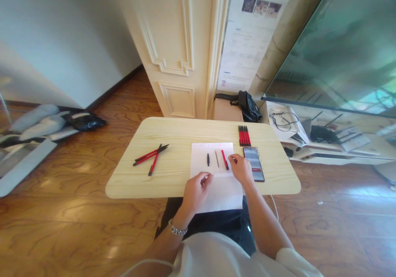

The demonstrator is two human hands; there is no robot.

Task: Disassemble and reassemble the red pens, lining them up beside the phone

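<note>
A white sheet of paper (213,174) lies on the small wooden table (173,174). On it lie three pen parts: a short black cap (208,159), a thin refill (217,159) and a red barrel (225,159). My right hand (240,167) rests on the paper's right edge, fingers curled, its fingertips just right of the red barrel. My left hand (196,190) sits on the lower part of the paper, fingers loosely curled; I cannot make out anything in it.
Three red-and-black pens (151,155) lie loose on the table's left. Several more pens (244,136) lie in a neat row at the back right. A phone (254,163) lies beside my right hand. A black bag (247,105) and a low shelf with cables (297,124) stand beyond.
</note>
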